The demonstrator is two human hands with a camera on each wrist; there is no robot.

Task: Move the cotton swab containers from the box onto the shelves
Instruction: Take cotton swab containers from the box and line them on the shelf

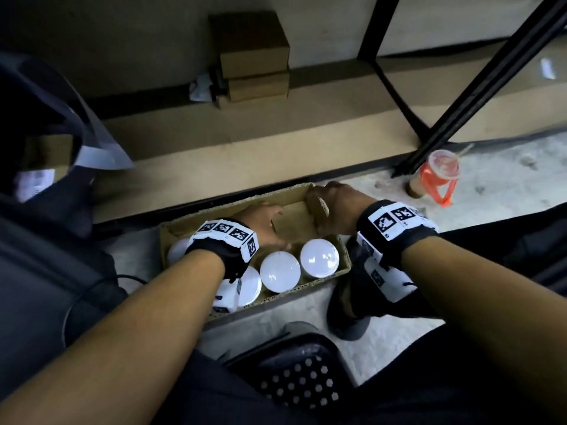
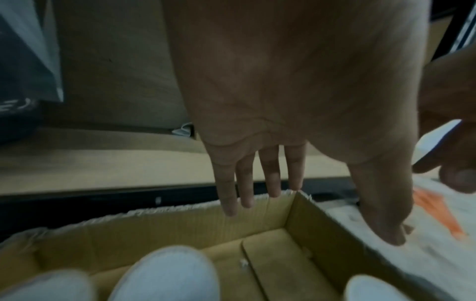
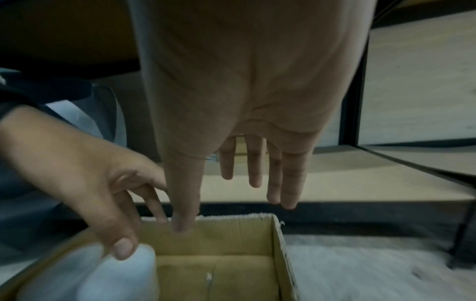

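An open cardboard box (image 1: pixel 343 273) stands on the floor in front of the low shelf (image 1: pixel 245 148). Several round cotton swab containers with white lids (image 1: pixel 279 267) stand in its near half; the far right part is bare cardboard (image 2: pixel 278 264). My left hand (image 1: pixel 262 217) hovers over the middle of the box with its fingers straight (image 2: pixel 270 175), holding nothing. In the right wrist view the left thumb (image 3: pixel 123 247) touches a white lid (image 3: pixel 103 275). My right hand (image 1: pixel 334 200) hangs above the box's far right corner, its fingers (image 3: pixel 255 163) straight and empty.
Two small brown boxes (image 1: pixel 254 56) are stacked at the back of the shelf. Black frame legs (image 1: pixel 491 81) slant down at the right, with a plastic drink cup in an orange carrier (image 1: pixel 438 173) beside them. A dark shoe (image 1: pixel 352 305) and a perforated black stool (image 1: pixel 300 378) lie near me.
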